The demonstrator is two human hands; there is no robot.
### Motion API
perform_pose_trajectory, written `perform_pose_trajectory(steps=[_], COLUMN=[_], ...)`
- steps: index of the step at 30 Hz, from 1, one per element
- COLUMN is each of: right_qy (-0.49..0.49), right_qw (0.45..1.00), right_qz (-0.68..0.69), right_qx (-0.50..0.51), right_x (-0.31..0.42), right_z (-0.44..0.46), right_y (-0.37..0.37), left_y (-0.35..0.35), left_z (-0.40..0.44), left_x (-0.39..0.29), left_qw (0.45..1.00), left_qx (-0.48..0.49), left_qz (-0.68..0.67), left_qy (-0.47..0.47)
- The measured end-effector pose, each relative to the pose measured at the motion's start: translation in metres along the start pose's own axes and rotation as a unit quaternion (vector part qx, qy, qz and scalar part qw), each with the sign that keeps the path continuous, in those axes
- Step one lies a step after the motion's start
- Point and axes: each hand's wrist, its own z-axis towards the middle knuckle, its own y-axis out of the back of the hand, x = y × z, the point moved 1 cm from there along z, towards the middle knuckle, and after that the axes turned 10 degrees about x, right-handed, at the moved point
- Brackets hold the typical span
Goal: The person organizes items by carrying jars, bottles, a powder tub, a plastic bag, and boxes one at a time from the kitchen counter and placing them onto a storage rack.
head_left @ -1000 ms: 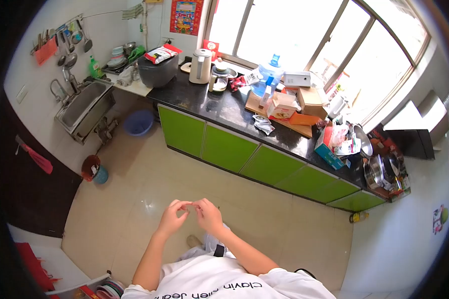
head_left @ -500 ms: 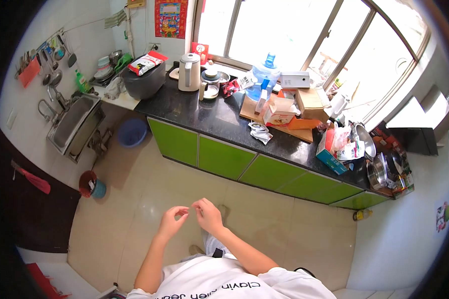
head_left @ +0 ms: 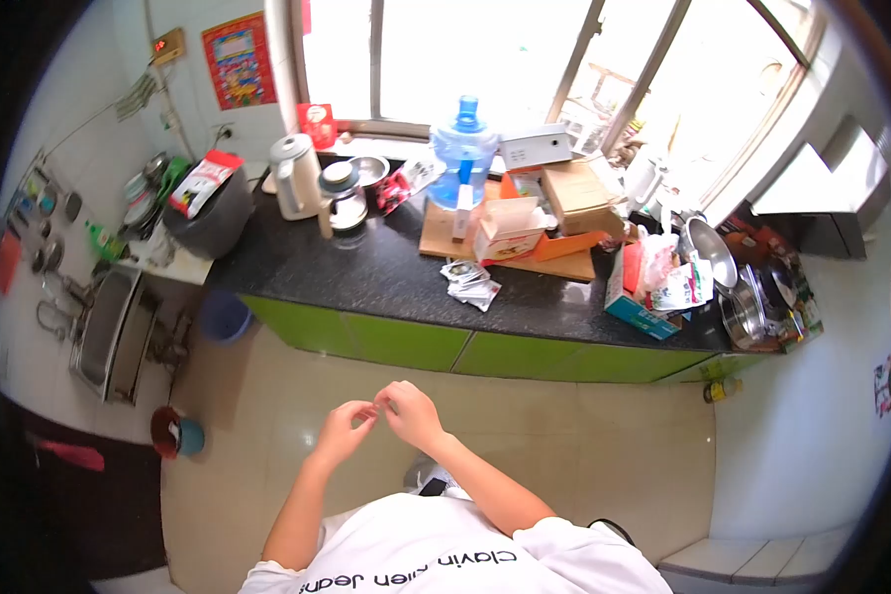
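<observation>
My left hand (head_left: 345, 433) is held out in front of my body above the floor, its fingers loosely curled with the thumb apart. Beside it my right hand (head_left: 410, 415) is half bent in the same way. Fingertips of the two hands come close together, and whether they touch I cannot tell. Neither hand shows an object in it. Nearest ahead is the black countertop (head_left: 366, 287) over green cabinets (head_left: 406, 346). On it lie a pile of small white packets (head_left: 471, 284), an open carton (head_left: 510, 233) and a wooden board (head_left: 445, 238).
Along the counter stand a kettle (head_left: 295, 178), a glass jar (head_left: 345, 203), a blue water jug (head_left: 462, 158), a cardboard box (head_left: 576, 198) and a blue carton of bags (head_left: 636, 309). To the left are a sink (head_left: 109, 322), a basin (head_left: 226, 319) and a bin (head_left: 176, 434).
My view has shifted toward the counter and turned, so the sink and kettle sit further left. My hands have drawn slightly closer together. The things on the counter have not been moved.
</observation>
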Motion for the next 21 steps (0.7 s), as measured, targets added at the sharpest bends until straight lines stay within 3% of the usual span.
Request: perform_pose_trajectory(steps=[10,13,21], right_qy=[-0.082,-0.142,-0.190], right_qw=[0.991,0.989,0.981], right_qz=[-0.087,-0.032,0.008], right_qx=[-0.054,-0.016,-0.038], right_x=[-0.083,-0.102,-0.129], right_z=[0.047,0.058,0.083], right_y=[0.081,0.100,0.111], left_y=[-0.019,-0.021,-0.023], left_z=[0.144,0.171,0.218], left_x=[-0.044,-0.056,-0.041], left_qw=[0.995,0.994,0.991], left_qx=[0.091,0.097,0.132], left_qz=[0.026,0.029,0.010], left_qy=[-0.034,-0.038,-0.016])
